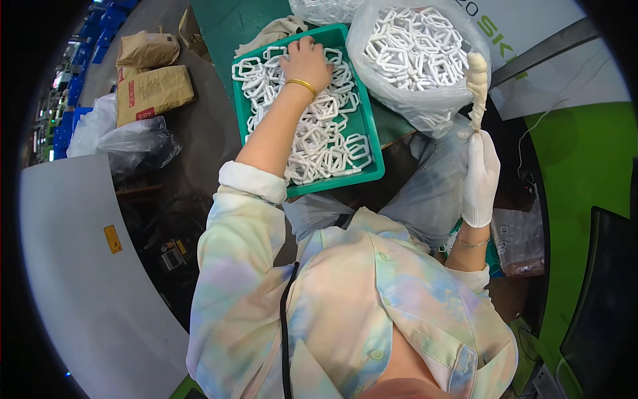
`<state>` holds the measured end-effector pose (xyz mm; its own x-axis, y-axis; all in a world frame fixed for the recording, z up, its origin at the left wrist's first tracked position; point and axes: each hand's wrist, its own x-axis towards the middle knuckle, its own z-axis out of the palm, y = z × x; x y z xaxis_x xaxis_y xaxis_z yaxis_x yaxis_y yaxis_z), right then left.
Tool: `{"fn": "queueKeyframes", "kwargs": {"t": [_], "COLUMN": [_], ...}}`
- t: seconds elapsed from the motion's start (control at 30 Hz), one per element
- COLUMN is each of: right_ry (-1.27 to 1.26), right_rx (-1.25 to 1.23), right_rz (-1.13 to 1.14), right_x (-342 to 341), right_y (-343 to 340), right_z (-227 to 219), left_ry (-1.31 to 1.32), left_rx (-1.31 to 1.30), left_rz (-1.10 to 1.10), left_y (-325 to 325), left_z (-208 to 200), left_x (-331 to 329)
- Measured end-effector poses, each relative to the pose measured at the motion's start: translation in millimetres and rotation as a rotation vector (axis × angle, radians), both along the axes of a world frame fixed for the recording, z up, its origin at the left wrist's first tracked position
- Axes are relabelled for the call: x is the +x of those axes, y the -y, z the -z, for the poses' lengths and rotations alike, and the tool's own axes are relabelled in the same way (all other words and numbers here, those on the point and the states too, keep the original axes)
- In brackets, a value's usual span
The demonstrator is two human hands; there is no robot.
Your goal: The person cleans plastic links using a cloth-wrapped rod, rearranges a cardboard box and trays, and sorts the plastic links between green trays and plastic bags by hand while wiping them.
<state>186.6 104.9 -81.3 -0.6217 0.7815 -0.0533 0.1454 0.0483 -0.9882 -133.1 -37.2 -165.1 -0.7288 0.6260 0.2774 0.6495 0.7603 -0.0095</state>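
Note:
A green tray holds a heap of white plastic loop-shaped frames. Over its far part lies my bare left hand, a gold bangle at the wrist. Its fingers are spread and bent down among the frames, touching them; the fingertips are partly hidden. My right hand, in a white knit glove, is raised to the right of the tray. It is closed on the lower end of a knobby, cream-coloured stick-like thing that points upward; I cannot make out its kind.
A clear plastic bag full of similar white frames stands right of the tray. Brown paper sacks and a dark plastic bag lie at left. A grey panel is near left; a black screen stands at right.

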Motion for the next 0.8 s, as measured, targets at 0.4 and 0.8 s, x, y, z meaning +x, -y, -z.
{"fn": "queueKeyframes", "kwargs": {"t": [0.4, 0.8], "right_ry": [-0.014, -0.006], "right_rx": [-0.020, -0.052], "right_rz": [-0.034, -0.063], "right_x": [-7.4, -7.3], "right_y": [-2.9, -2.4], "right_z": [4.2, 6.7], "left_ry": [0.159, 0.611], "left_rx": [0.384, 0.288], "left_rz": [0.175, 0.235], "left_y": [49.2, 29.1], "left_z": [-4.4, -21.7], "left_x": [-21.8, 1.8]}}
